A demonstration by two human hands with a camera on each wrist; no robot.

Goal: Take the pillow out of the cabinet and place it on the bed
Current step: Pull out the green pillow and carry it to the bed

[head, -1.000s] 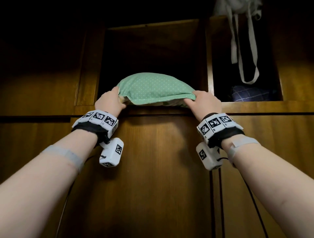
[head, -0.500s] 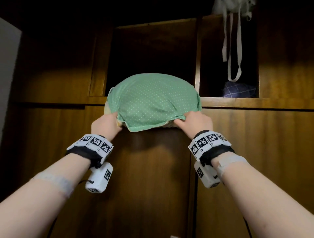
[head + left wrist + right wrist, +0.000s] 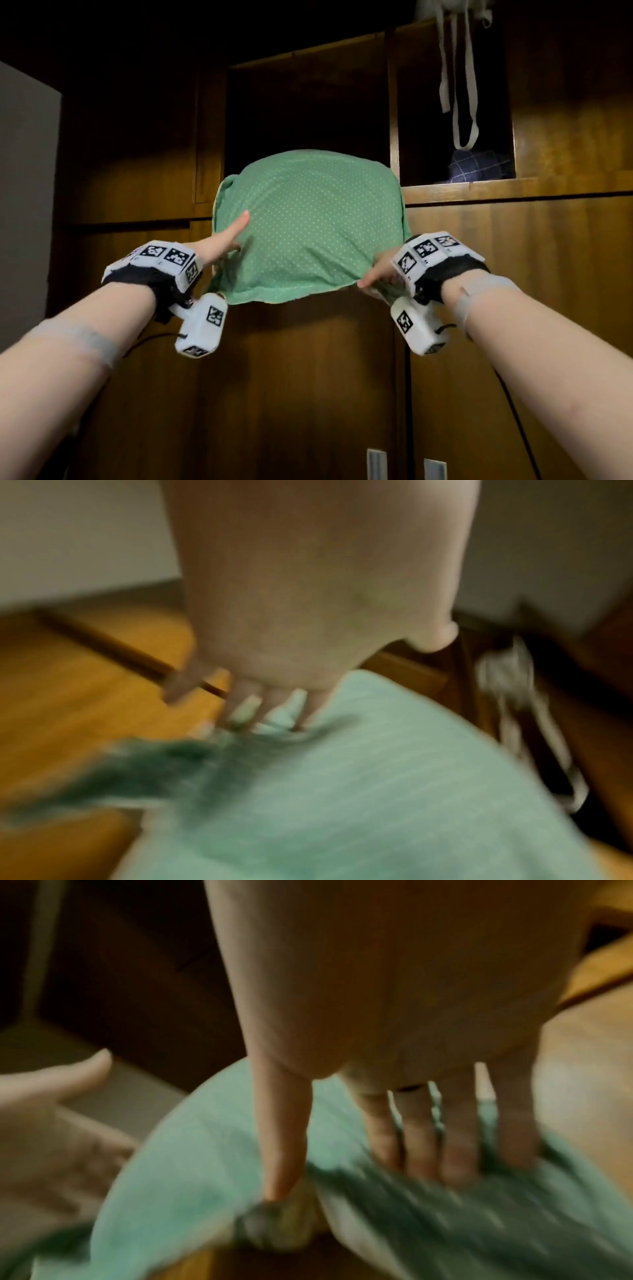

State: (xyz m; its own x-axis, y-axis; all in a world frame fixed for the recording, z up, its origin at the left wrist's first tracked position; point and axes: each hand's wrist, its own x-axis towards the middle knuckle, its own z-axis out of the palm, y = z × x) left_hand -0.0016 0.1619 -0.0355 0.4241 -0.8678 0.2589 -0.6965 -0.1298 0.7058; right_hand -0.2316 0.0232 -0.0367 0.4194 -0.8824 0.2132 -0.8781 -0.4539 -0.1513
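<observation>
The green dotted pillow [image 3: 308, 229] [image 3: 377, 791] [image 3: 192, 1150] hangs in the air in front of the dark wooden cabinet [image 3: 513, 274], just below its open middle compartment [image 3: 308, 102]. My left hand [image 3: 219, 243] [image 3: 274, 710] is at the pillow's left edge. Its thumb lies straight on the top face and its fingers press into the fabric from the side. My right hand [image 3: 376, 274] [image 3: 359, 1177] pinches the lower right corner between thumb and fingers. Both wrist views are blurred.
An open compartment on the right holds dark checked fabric [image 3: 479, 168], with white straps [image 3: 462, 85] hanging above it. Closed cabinet doors [image 3: 308, 394] fill the space below, with metal handles [image 3: 376, 466] at the bottom. A grey wall [image 3: 27, 205] stands at the left.
The pillow has come out of the compartment and moved down and toward me. My left thumb has straightened over its top. Both arms have drawn back.
</observation>
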